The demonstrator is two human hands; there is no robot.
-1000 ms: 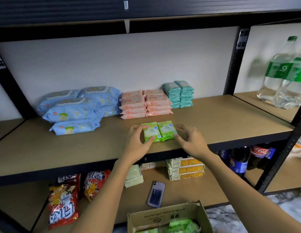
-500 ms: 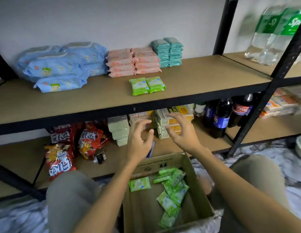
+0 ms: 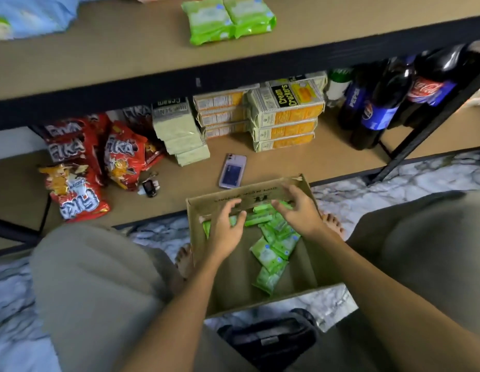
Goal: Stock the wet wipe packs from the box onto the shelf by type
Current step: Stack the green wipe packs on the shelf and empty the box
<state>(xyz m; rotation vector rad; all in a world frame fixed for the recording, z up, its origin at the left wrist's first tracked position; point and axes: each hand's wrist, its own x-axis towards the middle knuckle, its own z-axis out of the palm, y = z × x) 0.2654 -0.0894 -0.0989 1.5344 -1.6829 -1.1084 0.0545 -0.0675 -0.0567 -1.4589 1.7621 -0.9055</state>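
My left hand (image 3: 228, 232) reaches into the cardboard box (image 3: 311, 267) — fingers loosely spread, grip released, touching nothing I can make out. Green wipe packs (image 3: 271, 253) lie jumbled inside, long axes mostly slanting from far right to near left. My right hand (image 3: 298, 210) hovers over them, relaxed and unclenched — two green packs (image 3: 228, 20) sit side by side on the shelf (image 3: 126, 60) above.

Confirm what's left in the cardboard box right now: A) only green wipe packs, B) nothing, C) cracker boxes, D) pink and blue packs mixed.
A: the cardboard box holds only loose green wipe packs, matching the two green packs already on the shelf above; both hands, left and right, reach into it.
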